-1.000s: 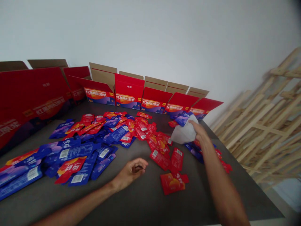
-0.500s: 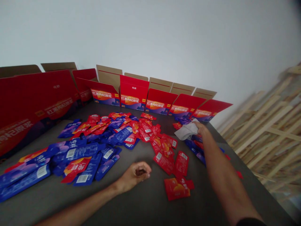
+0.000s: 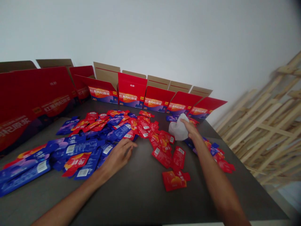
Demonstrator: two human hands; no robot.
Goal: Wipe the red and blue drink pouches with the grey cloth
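My right hand grips a crumpled white cloth above the table, at the right of the red pouches. Blue and red pouches lie partly behind my right forearm. Near the front edge of the mixed pile, my left hand hovers with loosely bent fingers, apart and holding nothing visible. Beside it lie blue pouches with white barcode labels. A trail of red pouches runs between my hands, ending in a single red pouch nearer to me.
Along the back of the dark table stands a row of open red cartons with raised flaps. Larger red cartons line the left side. A stack of wooden slats stands beyond the table's right edge, and a pale wall rises behind.
My left hand has moved left and away from me, up to the pile, its fingers less curled. The white cloth has shifted slightly left in my right hand, uncovering more pouches on the right.
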